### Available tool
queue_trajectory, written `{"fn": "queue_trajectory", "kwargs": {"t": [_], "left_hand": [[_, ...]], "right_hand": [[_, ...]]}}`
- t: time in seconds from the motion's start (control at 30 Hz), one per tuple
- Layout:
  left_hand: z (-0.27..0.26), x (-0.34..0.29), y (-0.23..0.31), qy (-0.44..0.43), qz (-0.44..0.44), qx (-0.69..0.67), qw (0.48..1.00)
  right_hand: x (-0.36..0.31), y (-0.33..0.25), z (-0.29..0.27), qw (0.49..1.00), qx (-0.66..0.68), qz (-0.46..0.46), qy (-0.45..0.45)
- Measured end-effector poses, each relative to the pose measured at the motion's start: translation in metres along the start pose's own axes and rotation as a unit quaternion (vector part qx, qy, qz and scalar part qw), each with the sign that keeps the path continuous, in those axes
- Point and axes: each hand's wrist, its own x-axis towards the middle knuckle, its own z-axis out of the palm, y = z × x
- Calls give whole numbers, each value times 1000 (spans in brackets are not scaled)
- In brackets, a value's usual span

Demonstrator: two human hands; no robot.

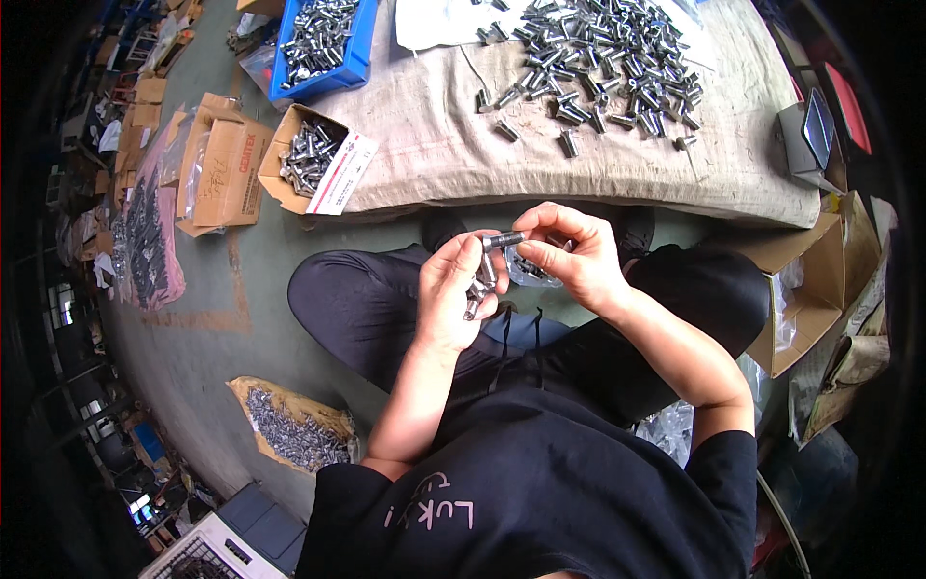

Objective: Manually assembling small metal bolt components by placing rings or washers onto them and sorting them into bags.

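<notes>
Standing by, watching. Left hand [449,289] curled palm-up around a few metal bolts [485,277]; its thumb and finger also pinch one end of a single bolt [503,239]. Right hand [584,256] grips the other end of that bolt between thumb and fingertips, so the piece bridges the two hands.

Progress, as I judge it: one piece in work, a small handful waiting in the left palm, the batch far from through. Ahead of the hands and to their right, on the cloth-covered worktop [424,145], a broad loose heap [627,68] of similar bolts, a few strays lying at its near edge. Just under the right hand, a clear plastic container or bag [540,282], partly hidden, with more metal pieces inside.

Ahead and left of the hands: a blue bin [359,69] well filled with bolts, and nearer, a cardboard box [273,176] also loaded. Behind and left, on the floor [212,280], an opened-out carton [338,422] heaped with small metal parts.

Sorted in this way, some share looks gathered, plenty lies loose. Which lot is finished and which awaits handling, cannot tell; nothing marks them apart. Condition of the pinched bolt: too small to judge.
</notes>
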Motion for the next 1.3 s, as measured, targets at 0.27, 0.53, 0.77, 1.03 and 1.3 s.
{"fn": "queue_trajectory", "kwargs": {"t": [0.27, 0.53, 0.77, 1.03, 1.3], "left_hand": [[-1, 0, 1, -4, 19, 11, 1000], [-3, 1, -2, -25, 61, 39, 997], [4, 5, -5, 15, 25, -21, 999], [10, 7, -13, 51, 98, 37, 993], [1, 6, -12, 59, 82, 60, 993]], "right_hand": [[0, 4, 3, 998, 20, -55, 5], [1, 3, -2, 998, 54, 29, -5], [5, 4, -4, 964, 239, 118, -9], [2, 2, 9, 997, -39, 46, -39], [-2, 5, 9, 999, -32, -7, 30]]}}
